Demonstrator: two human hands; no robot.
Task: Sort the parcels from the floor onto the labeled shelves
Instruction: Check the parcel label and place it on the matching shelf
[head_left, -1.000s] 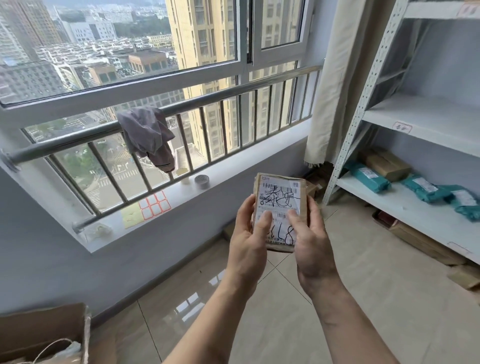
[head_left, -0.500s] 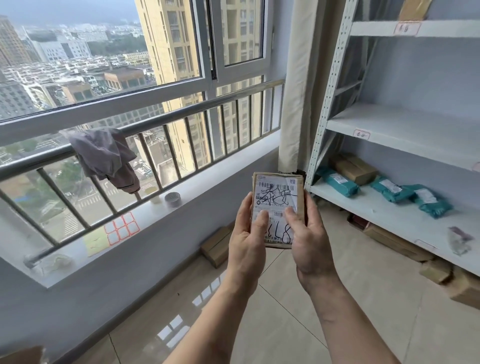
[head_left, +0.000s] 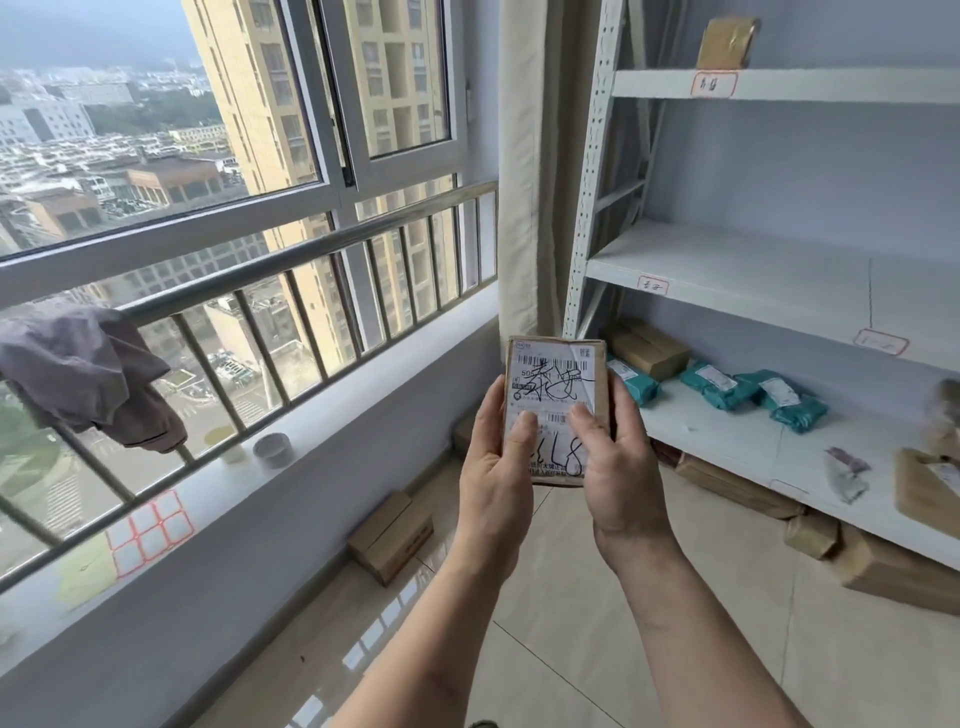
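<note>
I hold a small brown cardboard parcel (head_left: 553, 384) upright in front of me, its white shipping label with black handwriting facing me. My left hand (head_left: 496, 483) grips its left edge and my right hand (head_left: 618, 478) its right edge, thumbs on the label. The white metal shelving unit (head_left: 727, 270) stands to the right, with red-bordered labels (head_left: 714, 84) on the shelf edges. Its lower shelf carries teal bagged parcels (head_left: 779, 397) and a brown box (head_left: 649, 348). A brown parcel (head_left: 726, 36) stands on the top shelf.
A cardboard box (head_left: 392, 535) lies on the tiled floor below the window sill. More brown parcels (head_left: 893, 569) sit on the floor under the shelves. A railing with a grey cloth (head_left: 88, 374) runs along the window at left. A beige curtain (head_left: 524, 171) hangs in the corner.
My view has swung right and upward toward the shelving, bringing the top shelf and more of the lower shelf into sight. The parcel stays held in both hands.
</note>
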